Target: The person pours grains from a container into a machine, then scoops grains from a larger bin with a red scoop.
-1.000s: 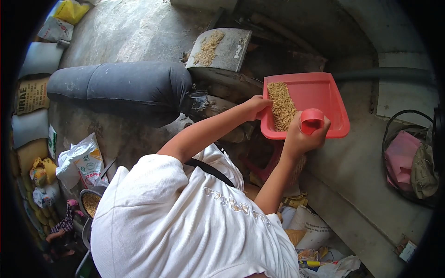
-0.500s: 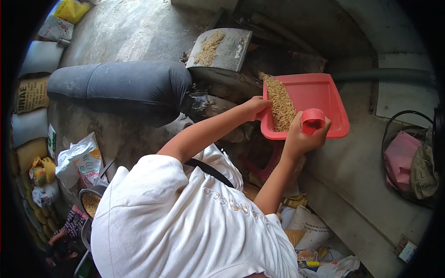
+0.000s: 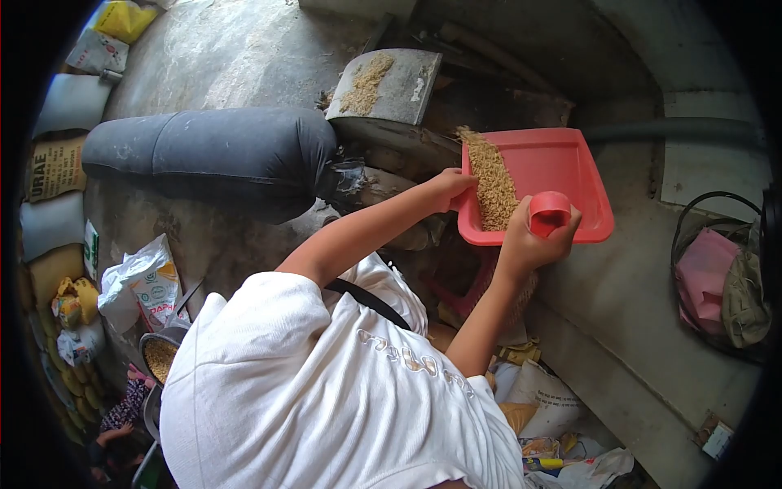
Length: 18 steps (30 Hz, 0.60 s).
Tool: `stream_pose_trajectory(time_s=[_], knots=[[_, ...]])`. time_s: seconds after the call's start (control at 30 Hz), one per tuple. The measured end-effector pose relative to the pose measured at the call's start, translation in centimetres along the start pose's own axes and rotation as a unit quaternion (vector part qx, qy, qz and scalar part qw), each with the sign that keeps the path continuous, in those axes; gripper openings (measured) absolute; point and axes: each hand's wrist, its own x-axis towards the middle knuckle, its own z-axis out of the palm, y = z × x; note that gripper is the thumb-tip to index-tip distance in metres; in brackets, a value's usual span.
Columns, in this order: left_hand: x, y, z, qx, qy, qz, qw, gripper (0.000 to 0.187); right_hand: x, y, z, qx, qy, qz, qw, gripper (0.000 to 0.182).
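Observation:
A red plastic dustpan (image 3: 562, 171) is held out at the upper right, with a heap of straw-coloured grain (image 3: 492, 175) lying along its left side. Some grain hangs over the pan's upper left corner. My left hand (image 3: 456, 186) is closed on the pan's left edge, beside the grain. The fingers of my right hand (image 3: 533, 236) wrap round the dustpan's handle, and its round hollow end (image 3: 550, 213) sticks up out of the grip. More grain (image 3: 368, 84) lies on a curved grey concrete-like surface (image 3: 411, 85) left of the pan.
A long dark stuffed fabric tube (image 3: 220, 155) ends near that grey surface. At lower left are a pot of grain (image 3: 159, 357), a white sack (image 3: 151, 281) and another person (image 3: 126, 411). A bag (image 3: 717, 285) hangs at the right. Sacks (image 3: 546, 403) lie beneath my right arm.
The grain in the dustpan has shifted slightly at its edges. Both my hands and the pan stay almost still. At lower left, the other person's arm has moved.

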Motion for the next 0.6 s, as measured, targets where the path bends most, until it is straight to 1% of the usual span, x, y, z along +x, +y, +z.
stream_pose_trajectory(time_s=[0.27,0.47,0.57,0.6], knots=[[-1.01,0.52,0.42,0.000,-0.002,-0.006,1.000,0.025,0.14,0.04,-0.09,0.003,0.002,-0.002,1.000,0.029],[-0.95,0.46,0.44,0.011,0.014,-0.012,1.000,0.023,0.15,-0.03,-0.03,0.003,0.005,-0.005,1.000,0.027],[-0.61,0.17,0.28,0.000,-0.001,-0.007,1.000,0.023,0.37,-0.22,-0.09,0.006,-0.003,-0.008,1.000,0.027],[-0.68,0.19,0.32,-0.003,-0.004,-0.006,1.000,0.023,0.47,-0.30,0.05,0.005,0.014,-0.015,1.000,0.024]])
